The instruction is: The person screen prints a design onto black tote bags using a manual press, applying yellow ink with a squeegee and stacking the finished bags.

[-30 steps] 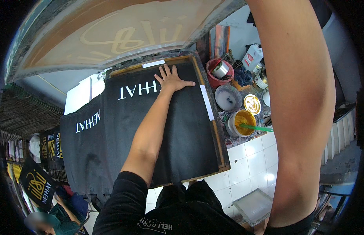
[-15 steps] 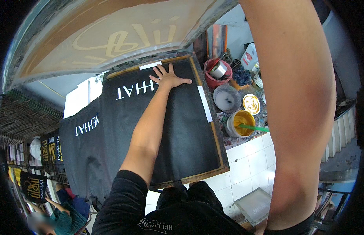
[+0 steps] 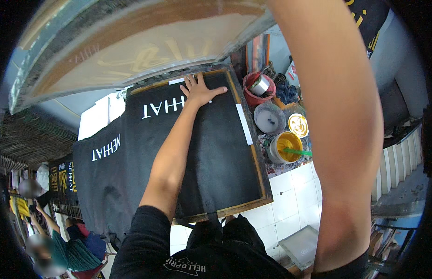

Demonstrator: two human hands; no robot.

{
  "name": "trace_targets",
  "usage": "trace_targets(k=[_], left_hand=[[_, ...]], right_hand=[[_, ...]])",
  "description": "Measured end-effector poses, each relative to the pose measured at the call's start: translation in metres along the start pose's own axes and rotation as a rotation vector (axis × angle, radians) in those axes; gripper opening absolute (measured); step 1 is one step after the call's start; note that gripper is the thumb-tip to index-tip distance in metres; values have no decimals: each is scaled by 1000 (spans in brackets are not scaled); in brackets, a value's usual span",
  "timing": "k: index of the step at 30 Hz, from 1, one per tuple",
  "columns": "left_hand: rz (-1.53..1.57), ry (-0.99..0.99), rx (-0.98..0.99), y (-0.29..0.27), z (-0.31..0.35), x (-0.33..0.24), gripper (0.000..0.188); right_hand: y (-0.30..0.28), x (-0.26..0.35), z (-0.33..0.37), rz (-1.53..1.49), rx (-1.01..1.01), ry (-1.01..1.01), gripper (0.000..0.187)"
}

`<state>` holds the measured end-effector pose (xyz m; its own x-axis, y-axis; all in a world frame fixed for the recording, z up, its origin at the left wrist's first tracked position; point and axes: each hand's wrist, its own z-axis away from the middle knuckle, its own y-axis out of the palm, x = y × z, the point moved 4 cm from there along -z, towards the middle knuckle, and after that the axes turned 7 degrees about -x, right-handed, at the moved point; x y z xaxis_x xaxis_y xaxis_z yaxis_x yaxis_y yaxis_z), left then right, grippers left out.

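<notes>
My left hand [image 3: 199, 91] lies flat with fingers spread on a black fabric piece [image 3: 220, 162], near its far edge. That fabric covers a wood-edged board [image 3: 264, 186] and bears white lettering, partly hidden under the hand. Tilted up above the far side is a large screen-printing frame [image 3: 146, 53] with a see-through mesh and a curly stencil design. My right arm [image 3: 341, 107] stretches up past the top of the picture, so the right hand and anything in it are out of sight. White tape strips [image 3: 244, 124] sit along the board's rim.
To the right stand a tub of yellow ink [image 3: 285, 143] with a green-handled tool, its smeared lid [image 3: 298, 125], a grey bowl [image 3: 269, 117] and a red bucket [image 3: 258, 88]. More black fabric [image 3: 100, 181] hangs left. People [image 3: 69, 251] sit at lower left beside racks.
The screen frame has tipped somewhat lower, and my right arm has shifted left. My left hand stays on the fabric. At far left, a person's hands have moved, and another person shows.
</notes>
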<state>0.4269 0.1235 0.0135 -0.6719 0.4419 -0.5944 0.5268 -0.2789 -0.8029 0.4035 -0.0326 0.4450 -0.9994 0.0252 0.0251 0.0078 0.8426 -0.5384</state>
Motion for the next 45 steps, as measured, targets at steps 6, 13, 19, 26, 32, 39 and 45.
trace_targets(k=[6, 13, 19, 26, 32, 39, 45], left_hand=[[994, 362, -183, -162, 168, -22, 53], [1360, -129, 57, -170, 401, 80, 40], [1352, -615, 190, -84, 454, 121, 30], [1329, -728, 271, -84, 455, 125, 30], [1366, -768, 278, -83, 455, 127, 32], [1738, -1000, 297, -84, 453, 122, 49], [1836, -1064, 444, -90, 457, 121, 47]], right_hand=[[-17, 24, 72, -61, 321, 311, 25], [-16, 64, 257, -237, 282, 122, 34], [24, 73, 363, -302, 624, 170, 34], [44, 87, 387, -229, 695, 15, 26], [149, 39, 352, -184, 583, 11, 35], [266, -28, 250, -75, 726, 55, 53], [306, -51, 223, -35, 831, 60, 57]])
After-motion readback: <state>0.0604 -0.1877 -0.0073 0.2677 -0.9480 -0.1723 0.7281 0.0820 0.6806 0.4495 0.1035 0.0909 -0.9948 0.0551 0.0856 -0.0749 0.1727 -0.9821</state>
